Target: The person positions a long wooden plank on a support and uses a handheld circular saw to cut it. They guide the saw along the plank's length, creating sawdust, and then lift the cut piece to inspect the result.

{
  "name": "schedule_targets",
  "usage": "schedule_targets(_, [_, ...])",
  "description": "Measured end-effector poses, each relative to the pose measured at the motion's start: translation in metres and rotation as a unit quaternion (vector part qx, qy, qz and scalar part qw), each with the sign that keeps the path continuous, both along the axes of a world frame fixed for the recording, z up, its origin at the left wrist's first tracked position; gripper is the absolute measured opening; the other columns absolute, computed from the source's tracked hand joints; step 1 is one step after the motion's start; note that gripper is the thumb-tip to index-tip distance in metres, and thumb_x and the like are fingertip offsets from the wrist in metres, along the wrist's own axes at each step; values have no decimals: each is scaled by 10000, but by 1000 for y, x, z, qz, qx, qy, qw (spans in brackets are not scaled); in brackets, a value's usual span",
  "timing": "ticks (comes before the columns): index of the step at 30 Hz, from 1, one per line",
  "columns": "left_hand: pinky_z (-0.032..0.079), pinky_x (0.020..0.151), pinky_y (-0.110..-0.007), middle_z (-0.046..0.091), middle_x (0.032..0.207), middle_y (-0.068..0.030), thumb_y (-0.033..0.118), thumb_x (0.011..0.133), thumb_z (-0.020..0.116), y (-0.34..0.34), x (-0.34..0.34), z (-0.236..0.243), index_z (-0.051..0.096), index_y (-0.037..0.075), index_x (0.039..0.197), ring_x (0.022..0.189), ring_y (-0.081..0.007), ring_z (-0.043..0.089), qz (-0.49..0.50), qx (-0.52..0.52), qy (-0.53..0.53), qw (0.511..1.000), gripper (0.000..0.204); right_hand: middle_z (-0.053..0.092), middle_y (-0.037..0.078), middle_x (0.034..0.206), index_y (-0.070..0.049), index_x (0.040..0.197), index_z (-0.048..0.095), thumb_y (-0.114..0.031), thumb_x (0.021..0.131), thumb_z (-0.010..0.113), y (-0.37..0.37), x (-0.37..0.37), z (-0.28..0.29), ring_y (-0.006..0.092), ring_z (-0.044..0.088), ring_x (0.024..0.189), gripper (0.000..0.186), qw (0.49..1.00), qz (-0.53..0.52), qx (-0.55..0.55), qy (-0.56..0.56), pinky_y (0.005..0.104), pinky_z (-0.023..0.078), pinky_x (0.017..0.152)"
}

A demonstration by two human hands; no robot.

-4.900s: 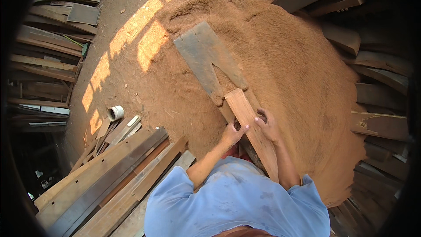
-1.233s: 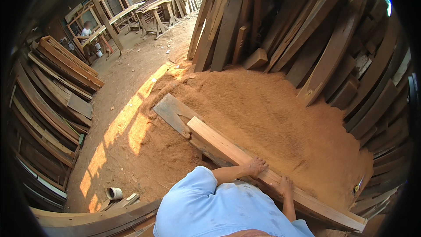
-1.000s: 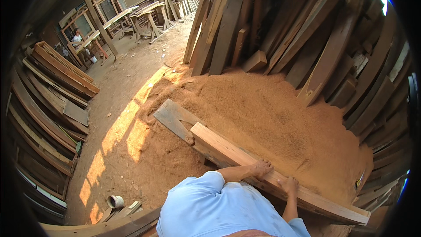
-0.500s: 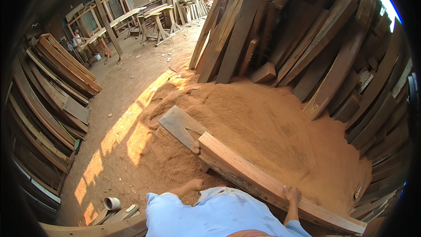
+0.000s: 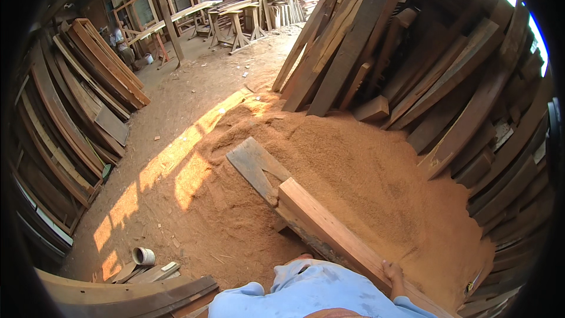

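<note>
a person's right hand (image 5: 393, 273) rests against the right side of a reddish beam (image 5: 336, 229), fingers bent at its edge, though whether they grip cannot be told; the left hand is out of sight, its state unclear. the beam lies slantwise atop a notched grey board (image 5: 252, 160) that juts past its far end, with a blue shirt (image 5: 329, 291) at its near end. sawdust (image 5: 359, 171) spreads around the beam. well left of it, a whitish bucket (image 5: 143, 255) lies tipped; beyond it, dark timbers (image 5: 338, 65) lean.
</note>
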State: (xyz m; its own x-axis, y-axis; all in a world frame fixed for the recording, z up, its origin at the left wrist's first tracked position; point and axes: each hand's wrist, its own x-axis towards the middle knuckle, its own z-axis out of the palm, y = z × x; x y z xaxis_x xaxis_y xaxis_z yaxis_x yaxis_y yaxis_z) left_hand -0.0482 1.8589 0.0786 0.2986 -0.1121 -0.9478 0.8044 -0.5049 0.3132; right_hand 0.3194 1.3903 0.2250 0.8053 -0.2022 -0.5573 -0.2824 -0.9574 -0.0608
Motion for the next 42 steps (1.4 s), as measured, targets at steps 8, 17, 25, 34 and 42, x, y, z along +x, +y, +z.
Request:
schedule_targets(8, [575, 838, -497, 745, 1072, -217, 370, 929, 681, -7, -12, 9, 720, 5, 1095, 986, -378, 722, 15, 6, 13, 1000, 402, 692, 292, 1247, -4, 1183, 753, -623, 931, 566, 1, -7, 2, 443, 640, 1226, 694, 1000, 20, 2, -18, 490, 477, 1058])
schedule_targets(17, [576, 829, -488, 744, 1059, -206, 361, 932, 684, -7, -10, 8, 718, 4, 1097, 974, -366, 721, 26, 4, 20, 999, 394, 677, 293, 1281, -20, 1197, 752, -605, 945, 556, 12, -11, 14, 438, 606, 1273, 666, 1000, -4, 6, -17, 510, 413, 1122])
schedule_targets(25, [578, 821, -480, 743, 1047, -196, 354, 935, 686, 4, -2, 11, 717, 4, 1098, 964, -355, 721, 23, 1, 16, 1000, 387, 655, 310, 1305, -15, 1227, 732, -605, 945, 558, 11, -9, 15, 467, 587, 1286, 676, 1000, 6, 4, -14, 506, 428, 1112])
schedule_targets(34, [579, 811, -471, 743, 1034, -184, 346, 938, 689, 10, 7, 8, 715, 4, 1100, 952, -343, 720, 26, -6, 9, 1000, 379, 630, 298, 1362, 12, 1282, 693, -591, 970, 550, 5, -2, 2, 450, 564, 1326, 694, 1000, 1, -5, 15, 511, 402, 1142])
schedule_targets(42, [581, 803, -463, 742, 1022, -174, 338, 941, 691, 24, 21, 3, 713, 3, 1101, 942, -332, 719, 15, -6, 4, 1000, 372, 657, 305, 1302, 24, 1219, 727, -606, 971, 524, -9, -4, -24, 470, 598, 1270, 707, 999, 28, -27, -18, 504, 443, 1098])
